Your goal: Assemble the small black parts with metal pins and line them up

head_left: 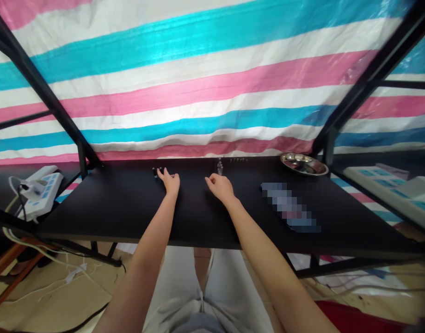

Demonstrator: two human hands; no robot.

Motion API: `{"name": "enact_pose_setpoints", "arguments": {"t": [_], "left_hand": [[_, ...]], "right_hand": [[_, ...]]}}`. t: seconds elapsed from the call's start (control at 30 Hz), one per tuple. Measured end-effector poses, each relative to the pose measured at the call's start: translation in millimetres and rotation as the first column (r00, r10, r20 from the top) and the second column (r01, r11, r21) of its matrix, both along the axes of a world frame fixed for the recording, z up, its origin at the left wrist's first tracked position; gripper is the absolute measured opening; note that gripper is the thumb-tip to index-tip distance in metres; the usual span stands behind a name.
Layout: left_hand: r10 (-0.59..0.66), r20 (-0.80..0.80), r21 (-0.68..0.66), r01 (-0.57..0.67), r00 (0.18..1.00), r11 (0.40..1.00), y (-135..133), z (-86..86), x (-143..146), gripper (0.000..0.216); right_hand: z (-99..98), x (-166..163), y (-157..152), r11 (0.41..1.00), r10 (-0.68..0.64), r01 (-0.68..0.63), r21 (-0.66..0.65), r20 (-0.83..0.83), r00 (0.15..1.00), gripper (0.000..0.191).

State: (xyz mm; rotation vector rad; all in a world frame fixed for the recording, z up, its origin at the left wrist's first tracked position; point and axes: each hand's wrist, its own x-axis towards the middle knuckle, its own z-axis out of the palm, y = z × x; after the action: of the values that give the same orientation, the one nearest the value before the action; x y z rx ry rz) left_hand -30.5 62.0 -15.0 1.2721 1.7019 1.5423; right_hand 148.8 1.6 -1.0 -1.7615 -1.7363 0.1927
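My left hand point(169, 180) rests on the black table point(129, 208) with its fingers stretched toward a small dark object point(154, 171) near the back edge; it holds nothing. My right hand point(219, 186) lies on the table with fingers loosely curled, just in front of a small clear object point(219, 166). What, if anything, sits in the right fingers is too small to make out. A row of tiny dark pieces point(239, 159) lines the back edge to the right.
A metal dish point(303, 163) stands at the back right. A blurred flat item point(290, 207) lies right of my right hand. Black frame posts point(82, 159) rise at both back corners. A power strip point(39, 187) with cables sits far left.
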Motion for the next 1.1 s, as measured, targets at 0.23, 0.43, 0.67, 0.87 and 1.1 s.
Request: {"name": "enact_pose_setpoints", "arguments": {"t": [0.23,0.43,0.67,0.87,1.1], "left_hand": [[-0.12,0.385,-0.046,0.149,0.915,0.988,-7,9.3,9,0.059],[-0.552,0.689,0.103,0.691,0.47,0.716,-33,28.2,24,0.051],[-0.669,0.703,0.213,0.825,0.243,0.523,-42,37.6,23,0.046],[-0.704,0.652,0.177,0.847,0.282,0.502,-44,36.6,23,0.045],[-0.66,0.585,0.136,0.745,0.472,0.653,-42,34.9,23,0.033]], "right_hand": [[-1.7,-2,1,1.0,0.019,-0.019,0.003,-0.056,0.998,0.027],[-5.0,-6,5,0.984,0.144,-0.111,0.138,-0.263,0.954,0.028],[-5.5,-9,5,0.981,0.193,-0.18,0.073,-0.465,0.864,0.039],[-7.4,-13,5,0.953,0.297,-0.283,0.106,-0.499,0.814,0.037],[0.8,-14,-1,0.952,0.305,-0.28,0.121,-0.408,0.86,0.032]]}}
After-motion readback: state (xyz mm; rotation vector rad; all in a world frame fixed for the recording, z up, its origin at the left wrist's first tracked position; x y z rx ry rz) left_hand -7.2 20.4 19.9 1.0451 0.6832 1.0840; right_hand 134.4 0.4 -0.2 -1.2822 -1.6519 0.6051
